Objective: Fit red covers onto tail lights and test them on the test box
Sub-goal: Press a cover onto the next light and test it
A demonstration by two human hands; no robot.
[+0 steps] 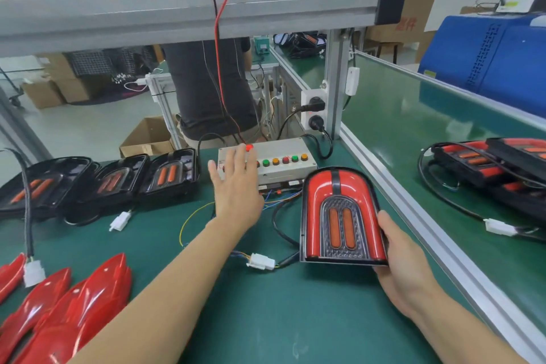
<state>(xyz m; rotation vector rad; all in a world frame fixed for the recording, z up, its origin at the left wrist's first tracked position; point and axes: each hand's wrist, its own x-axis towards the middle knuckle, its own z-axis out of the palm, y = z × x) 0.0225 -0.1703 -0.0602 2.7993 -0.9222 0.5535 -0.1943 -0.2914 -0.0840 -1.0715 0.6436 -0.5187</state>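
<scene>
My right hand (404,263) grips the right edge of a tail light with a red cover fitted (339,216), tilted up on the green mat. Its black cable runs to a white connector (261,261) joined to the test box wires. My left hand (236,186) reaches over the left end of the grey test box (283,168) with straight fingers, fingertips on its buttons. A red lamp (249,147) glows at the box's back. Several loose red covers (68,304) lie at the lower left. Uncovered black tail lights (118,180) stand in a row at the left.
More tail lights with cables (487,168) lie on the conveyor belt (413,133) to the right, beyond an aluminium rail (413,216). A person in a dark shirt (206,86) stands behind the bench. An overhead frame beam (189,15) and a blue machine (487,53) are nearby.
</scene>
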